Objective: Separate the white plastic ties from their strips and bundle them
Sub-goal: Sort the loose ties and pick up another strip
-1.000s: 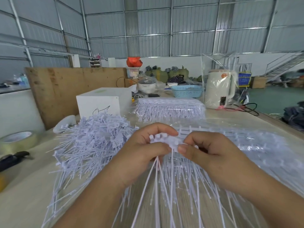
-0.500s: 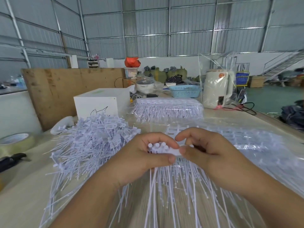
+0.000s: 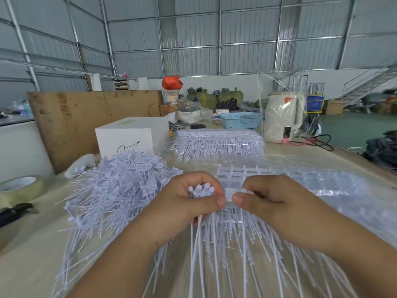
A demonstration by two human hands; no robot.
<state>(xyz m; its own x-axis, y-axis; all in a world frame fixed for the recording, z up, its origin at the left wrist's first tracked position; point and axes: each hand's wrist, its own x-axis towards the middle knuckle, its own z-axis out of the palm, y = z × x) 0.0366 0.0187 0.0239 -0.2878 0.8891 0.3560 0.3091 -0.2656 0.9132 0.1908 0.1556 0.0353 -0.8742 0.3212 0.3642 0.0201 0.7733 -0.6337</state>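
My left hand (image 3: 184,203) grips a small bunch of separated white ties (image 3: 200,190); their heads stick up above my fingers and their tails hang down below. Just to the right, my right hand (image 3: 264,201) pinches the head of a tie on the strip of ties (image 3: 242,175), which lies across the table in front of me with its tails fanning toward me. A heap of loose separated ties (image 3: 120,186) lies to the left of my left hand.
A bagged stack of tie strips (image 3: 217,143) lies farther back, with a white box (image 3: 131,136) to its left. A tape roll (image 3: 19,188) and a black tool (image 3: 15,211) sit at the left edge. A wrapped kettle (image 3: 281,117) and blue basket (image 3: 240,120) stand behind.
My hands have drawn slightly apart: the left holds its bunch to the left, and the right thumb and finger now pinch a tie head on the strip.
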